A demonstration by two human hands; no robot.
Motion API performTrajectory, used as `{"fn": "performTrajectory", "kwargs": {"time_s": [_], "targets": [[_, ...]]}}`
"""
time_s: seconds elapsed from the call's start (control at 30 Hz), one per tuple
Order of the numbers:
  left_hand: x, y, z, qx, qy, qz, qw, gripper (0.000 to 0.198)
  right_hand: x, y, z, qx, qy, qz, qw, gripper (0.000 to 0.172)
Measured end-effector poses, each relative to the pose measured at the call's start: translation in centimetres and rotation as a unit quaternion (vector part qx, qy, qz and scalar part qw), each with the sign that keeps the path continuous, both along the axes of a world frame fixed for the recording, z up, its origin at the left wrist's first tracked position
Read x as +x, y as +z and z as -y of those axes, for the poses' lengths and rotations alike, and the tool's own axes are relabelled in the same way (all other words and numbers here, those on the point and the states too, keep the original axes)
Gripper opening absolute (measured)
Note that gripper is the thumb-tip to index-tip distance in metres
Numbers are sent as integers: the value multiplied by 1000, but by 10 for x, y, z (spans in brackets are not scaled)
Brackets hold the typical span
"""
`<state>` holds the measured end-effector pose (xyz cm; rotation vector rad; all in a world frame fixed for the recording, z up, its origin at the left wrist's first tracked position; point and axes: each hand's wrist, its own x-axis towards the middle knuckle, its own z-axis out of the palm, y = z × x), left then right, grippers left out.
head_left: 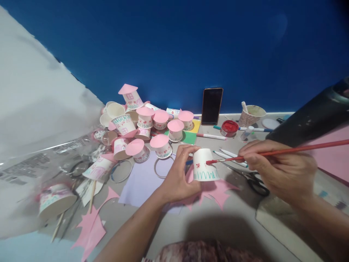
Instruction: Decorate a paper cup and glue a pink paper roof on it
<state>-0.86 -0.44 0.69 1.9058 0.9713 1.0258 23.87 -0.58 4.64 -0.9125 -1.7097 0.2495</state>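
Cup upturned, white, teal zigzag, red dots; left hand grip holds it, right hand grip pinches brush.

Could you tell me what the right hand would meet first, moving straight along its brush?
The upside-down paper cup in the left hand; the brush in the right hand seems to touch its side.

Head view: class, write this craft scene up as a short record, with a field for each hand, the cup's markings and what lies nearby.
Left hand: grips the paper cup, which is upside down
Right hand: holds the paintbrush, red tip at the cup's side
Cup markings: green zigzag near the rim, small red marks above it
Nearby: red paint pot, scissors, upright phone, pile of pink-roofed cups
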Motion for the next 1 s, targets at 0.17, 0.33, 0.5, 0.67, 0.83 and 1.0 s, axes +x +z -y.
{"fn": "performTrajectory", "kwargs": {"time_s": [0.17,0.33,0.5,0.67,0.83,1.0], "targets": [[-1,-1,0,2,0,-3,1000,72,0,0,1,1,8,-2,1000,16],[0,1,1,10,2,-7,1000,69,-2,0,2,-1,37,-1,999,15],[2,2,2,14,3,-13,1000,69,-2,2,3,17,31,-13,999,16],[2,1,2,9,-2,-14,1000,69,-4,2,5,3,36,20,999,13],[2,2,3,13,2,-8,1000,70,3,4,5,27,-14,9,999,13],[2,4,3,-12,7,2,1000,70,5,7,4,17,-39,8,999,16]]}}
